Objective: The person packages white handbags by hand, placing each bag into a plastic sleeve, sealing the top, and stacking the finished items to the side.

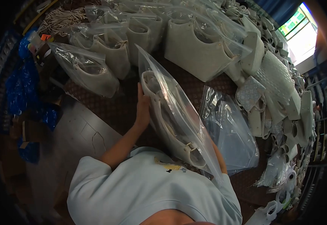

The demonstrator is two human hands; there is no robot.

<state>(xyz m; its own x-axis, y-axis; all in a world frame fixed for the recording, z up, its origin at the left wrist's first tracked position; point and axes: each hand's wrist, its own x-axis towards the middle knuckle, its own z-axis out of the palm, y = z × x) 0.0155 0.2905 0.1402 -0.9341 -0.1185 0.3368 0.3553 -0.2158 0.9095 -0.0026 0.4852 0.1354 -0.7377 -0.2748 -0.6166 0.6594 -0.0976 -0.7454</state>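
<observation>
A pale handbag [161, 112] inside a clear plastic bag [186, 108] is held up in front of my body, tilted, with its opening facing me. My left hand [143, 107] grips its left side; the fingertips are partly hidden against the wrapped bag. On the other side, my right forearm runs up behind the plastic, and my right hand [205, 135] shows only faintly there, its fingers hidden. A stack of flat clear plastic bags [229, 131] lies on the brown patterned table [90, 95] just right of the handbag.
Several plastic-wrapped handbags [197, 48] stand along the table's far side, and another wrapped handbag [92, 77] sits at left. Unwrapped pale bags and parts [276, 82] are heaped on the right. A bundle of cords [64, 18] lies at far left, above blue plastic wrapping [19, 88].
</observation>
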